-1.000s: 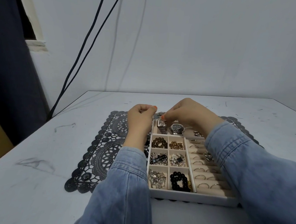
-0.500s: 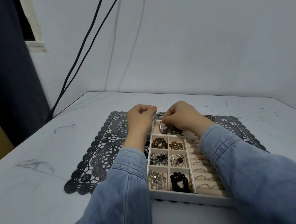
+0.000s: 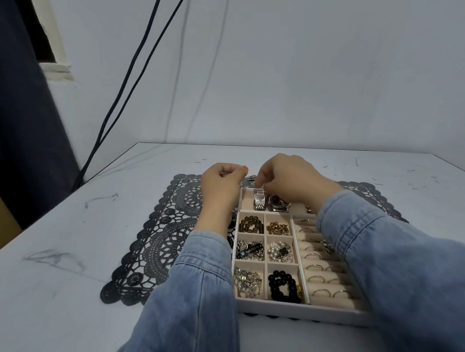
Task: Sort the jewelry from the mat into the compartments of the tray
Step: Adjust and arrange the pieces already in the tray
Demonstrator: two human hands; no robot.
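A white tray (image 3: pixel 299 310) with beige compartments lies on a black lace mat (image 3: pixel 169 226). Its small cells hold bracelets, chains and beads; ring rows (image 3: pixel 320 277) fill its right side. In the far compartment lie a silver square watch (image 3: pixel 259 201) and a round dark-faced watch (image 3: pixel 278 202). My right hand (image 3: pixel 290 179) reaches down over this compartment, its fingertips pinching the far end of the silver watch. My left hand (image 3: pixel 221 183) hovers curled at the tray's far left corner. A bit of silver metal (image 3: pixel 250 178) shows beside its fingertips; whether they hold it is hidden.
The mat lies on a scuffed white table (image 3: pixel 74 248) against a white wall. Two dark cables (image 3: pixel 129 71) hang down the wall at the left. A dark curtain (image 3: pixel 18 137) stands beyond the table's left edge. My denim sleeves cover the tray's right side.
My right hand has dropped from beside the left hand down into the far compartment, now covering most of the round watch. The left hand has stayed in place.
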